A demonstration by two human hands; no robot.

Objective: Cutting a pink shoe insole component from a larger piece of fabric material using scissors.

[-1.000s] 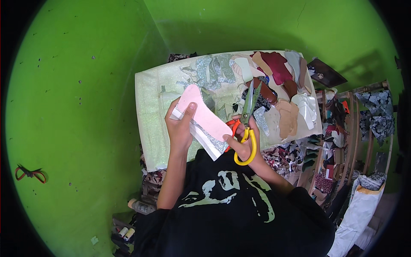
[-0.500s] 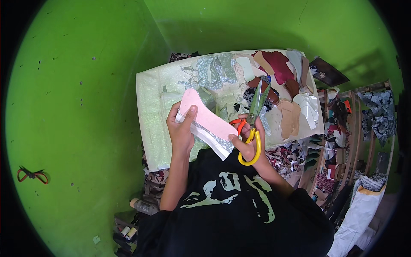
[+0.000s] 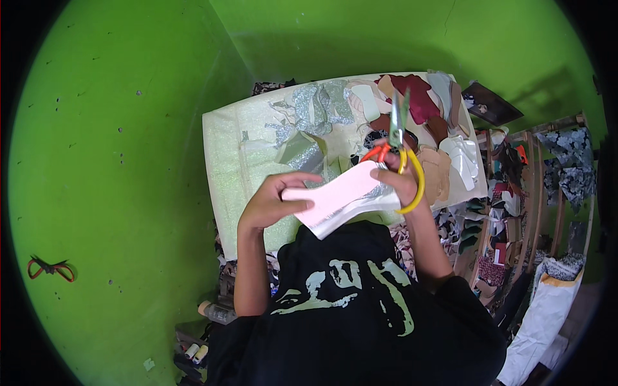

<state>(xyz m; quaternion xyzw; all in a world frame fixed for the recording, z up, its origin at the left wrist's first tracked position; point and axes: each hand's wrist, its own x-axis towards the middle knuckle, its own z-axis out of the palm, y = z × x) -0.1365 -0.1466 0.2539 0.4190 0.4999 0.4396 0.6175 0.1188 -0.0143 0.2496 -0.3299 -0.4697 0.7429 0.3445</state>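
Note:
A pale pink, sole-shaped piece [image 3: 344,191] tilts up to the right between my two hands. Along its lower side shows glittery silver sheet material with a white backing [image 3: 331,226]. My left hand [image 3: 267,199] holds the piece's left end, thumb over the pink face. At the other end, my right hand [image 3: 400,182] pinches the piece and keeps a pair of scissors [image 3: 416,183] in its grip. The scissors have one yellow and one orange handle, and their blades point away from me, slightly blurred.
A pale, glittery-covered table [image 3: 225,161] carries silver scraps [image 3: 315,106], maroon pieces [image 3: 415,96], tan cut pieces [image 3: 433,175] and white pieces [image 3: 462,157]. Slatted wooden shelving [image 3: 528,193] with scraps stands at right. Small snips [image 3: 51,268] hang on the green wall.
The pink piece has swung round: its left end dropped and its right end rose. My left hand moved lower, while my right hand and the scissors shifted up and right.

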